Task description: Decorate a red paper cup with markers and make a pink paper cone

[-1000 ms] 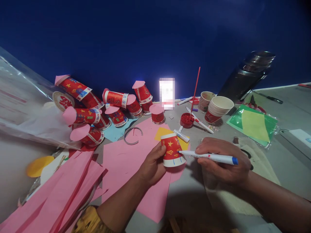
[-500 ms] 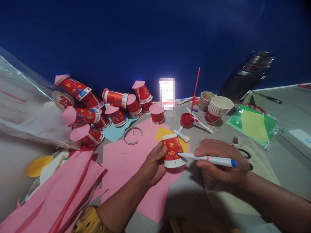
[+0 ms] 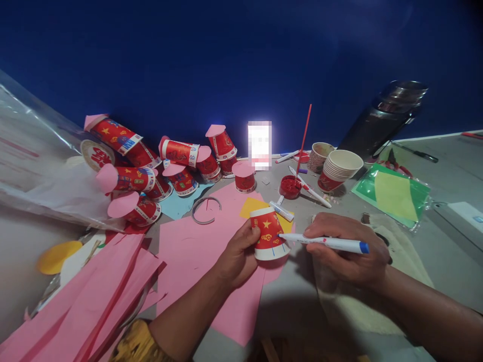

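My left hand (image 3: 239, 254) is closed round a red paper cup (image 3: 267, 236), held upside down and slightly tilted. The cup has a gold star, cloud patterns and a white rim band with a few blue strokes. In my right hand (image 3: 349, 251) is a white marker (image 3: 332, 243) with a blue end. Its blue tip meets the right side of the cup's red wall, or hovers very close to it. Pink paper (image 3: 207, 271) lies under the left hand, and a yellow sheet (image 3: 252, 206) shows behind the cup.
Several red cups with pink paper cones (image 3: 181, 178) are grouped at the left back. A red paint pot (image 3: 290, 187) with a brush stands behind the cup. Stacked cups (image 3: 339, 171), a dark thermos (image 3: 381, 118) and a green packet (image 3: 392, 193) are at the right.
The marker tip has shifted slightly up along the cup's wall, and my right hand has risen a little with it. My left hand keeps hold of the cup in nearly the same place.
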A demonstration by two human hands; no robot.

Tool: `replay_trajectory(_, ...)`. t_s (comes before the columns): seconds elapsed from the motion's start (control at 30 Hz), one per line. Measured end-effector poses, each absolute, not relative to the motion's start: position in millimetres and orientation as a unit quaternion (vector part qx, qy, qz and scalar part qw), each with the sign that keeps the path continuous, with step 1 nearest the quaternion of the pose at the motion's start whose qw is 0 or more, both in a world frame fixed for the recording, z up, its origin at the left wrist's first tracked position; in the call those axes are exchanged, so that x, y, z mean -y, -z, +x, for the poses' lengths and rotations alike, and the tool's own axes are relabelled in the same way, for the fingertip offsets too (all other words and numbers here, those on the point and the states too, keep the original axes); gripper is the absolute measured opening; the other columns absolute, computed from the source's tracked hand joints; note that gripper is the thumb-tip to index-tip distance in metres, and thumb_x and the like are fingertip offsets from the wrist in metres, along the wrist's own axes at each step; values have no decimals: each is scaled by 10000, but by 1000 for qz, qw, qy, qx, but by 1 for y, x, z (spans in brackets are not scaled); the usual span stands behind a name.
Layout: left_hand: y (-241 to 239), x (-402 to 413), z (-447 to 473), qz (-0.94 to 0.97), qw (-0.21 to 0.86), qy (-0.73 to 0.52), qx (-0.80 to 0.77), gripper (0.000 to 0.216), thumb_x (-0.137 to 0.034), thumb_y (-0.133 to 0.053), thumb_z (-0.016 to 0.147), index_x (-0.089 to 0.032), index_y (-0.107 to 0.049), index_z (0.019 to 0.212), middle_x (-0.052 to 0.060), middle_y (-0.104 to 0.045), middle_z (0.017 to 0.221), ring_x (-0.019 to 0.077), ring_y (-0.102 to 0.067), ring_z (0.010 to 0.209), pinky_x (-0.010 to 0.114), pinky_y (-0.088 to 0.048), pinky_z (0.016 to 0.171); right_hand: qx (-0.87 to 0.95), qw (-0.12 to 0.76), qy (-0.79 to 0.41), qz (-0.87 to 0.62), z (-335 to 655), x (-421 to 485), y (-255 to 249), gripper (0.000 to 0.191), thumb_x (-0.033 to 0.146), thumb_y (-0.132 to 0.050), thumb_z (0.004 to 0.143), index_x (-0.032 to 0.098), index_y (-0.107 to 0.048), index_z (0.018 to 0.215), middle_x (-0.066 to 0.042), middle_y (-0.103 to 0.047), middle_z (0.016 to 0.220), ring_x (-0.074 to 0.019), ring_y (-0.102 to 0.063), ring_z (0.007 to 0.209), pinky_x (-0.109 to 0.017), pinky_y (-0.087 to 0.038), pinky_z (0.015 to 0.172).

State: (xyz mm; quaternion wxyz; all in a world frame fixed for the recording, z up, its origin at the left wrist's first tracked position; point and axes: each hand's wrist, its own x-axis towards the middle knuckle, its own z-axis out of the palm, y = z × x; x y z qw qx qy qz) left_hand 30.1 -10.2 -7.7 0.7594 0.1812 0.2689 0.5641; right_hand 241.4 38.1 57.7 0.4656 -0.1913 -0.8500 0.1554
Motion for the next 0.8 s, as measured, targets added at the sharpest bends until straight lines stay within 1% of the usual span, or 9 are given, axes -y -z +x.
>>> replay_trajectory(0.27, 9, 11, 31, 189, 759, -558, -279, 462, -325, -824, 869, -136, -691, 1268, 156, -744, 1277, 284, -708, 1157, 433, -528, 1074, 846, 480, -166, -161, 241, -38, -53, 47, 204, -654, 1003, 209, -698, 1017, -36, -762, 728, -179, -695, 594, -296, -559, 585)
replay_trajectory(0.47, 7, 11, 32, 196, 761, -553, -276, 560, -339, -846, 852, -134, -648, 1335, 174, -724, 1322, 300, -696, 1193, 454, -513, 1094, 866, 441, -183, -147, 244, -41, -54, 73, 228, -648, 1002, 189, -701, 1033, -49, -744, 718, -172, -688, 609, -278, -543, 560)
replay_trajectory(0.67, 7, 11, 32, 197, 757, -553, -286, 518, -352, -847, 852, -136, -662, 1285, 173, -725, 1315, 303, -698, 1188, 457, -514, 1090, 858, 461, -173, -150, 243, -41, -54, 63, 209, -636, 1006, 215, -694, 1030, -36, -749, 717, -174, -681, 583, -296, -544, 563)
replay_trajectory(0.8, 8, 12, 32, 200, 754, -554, -291, 514, -341, -850, 849, -147, -663, 1287, 163, -734, 1295, 295, -710, 1166, 448, -518, 1082, 871, 432, -182, -148, 244, -42, -53, 53, 215, -649, 996, 193, -694, 1011, -46, -750, 718, -171, -692, 610, -282, -559, 586)
